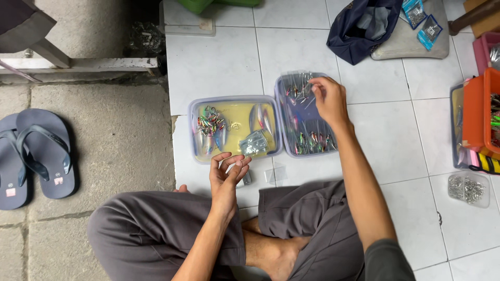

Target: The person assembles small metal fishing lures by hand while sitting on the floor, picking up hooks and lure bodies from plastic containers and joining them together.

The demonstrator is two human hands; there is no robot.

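1. Nearest the camera, a person sits cross-legged on the white tiled floor [224, 57] in grey trousers [156, 224], one bare foot [276, 255] tucked between the knees.
2. Just above the left knee, the left hand [226, 177] is raised palm up with its fingers loosely curled; whether it holds anything I cannot tell. A small clear packet [275, 174] lies on the tile just beside it.
3. Beyond that hand sits a clear shallow tub [234, 127] with a yellowish bottom, holding colourful fishing lures and a small bag of metal bits.
4. Touching it on the right is a second clear tub [304, 117] filled with packeted lures. The right hand [327, 96] reaches over its far end, fingertips pinched on a clear packet [299, 88] at the top of the pile.
5. Off to the left, grey flip-flops [36, 153] rest on concrete.
6. Farther right stand an orange box [479, 112] and a small clear tub of metal rings [469, 188].
7. Farthest off, a dark blue bag [359, 31] lies open.
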